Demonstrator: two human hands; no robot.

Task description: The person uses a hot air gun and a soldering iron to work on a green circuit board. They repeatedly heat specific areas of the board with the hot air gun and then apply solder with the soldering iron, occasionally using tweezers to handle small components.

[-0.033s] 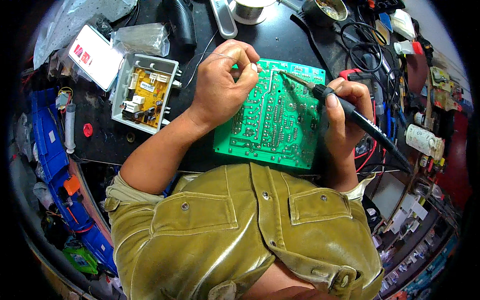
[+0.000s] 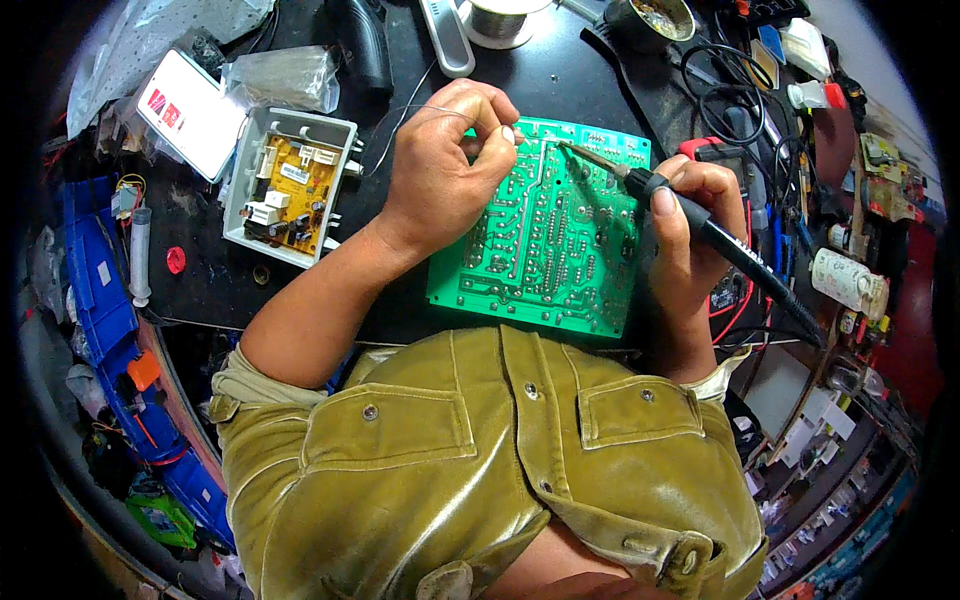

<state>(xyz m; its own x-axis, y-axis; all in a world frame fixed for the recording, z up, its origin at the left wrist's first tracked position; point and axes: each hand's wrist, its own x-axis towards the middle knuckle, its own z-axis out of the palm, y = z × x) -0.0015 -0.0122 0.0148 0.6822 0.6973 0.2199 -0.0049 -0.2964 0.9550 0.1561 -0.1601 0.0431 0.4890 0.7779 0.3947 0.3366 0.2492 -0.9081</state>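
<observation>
A green circuit board (image 2: 590, 270) lies on the black table in front of me, its soldered side up. My left hand (image 2: 445, 170) is closed over the board's far left part, pinching a thin solder wire (image 2: 388, 148) that trails off to the left. My right hand (image 2: 695, 225) grips the black handle of a soldering iron (image 2: 748, 262) at the board's right edge. The iron slants up and left, with its tip at the far middle of the board, a short way right of my left fingertips. Whether the tip touches a joint is too small to tell.
Left of the board sits a grey case (image 2: 305, 122) holding a brown circuit board, beside a lit white screen (image 2: 195, 112). A solder spool (image 2: 500, 24) and a metal cup (image 2: 668, 20) stand at the back. Black cables (image 2: 718, 78) and a syringe (image 2: 140, 255) flank the work.
</observation>
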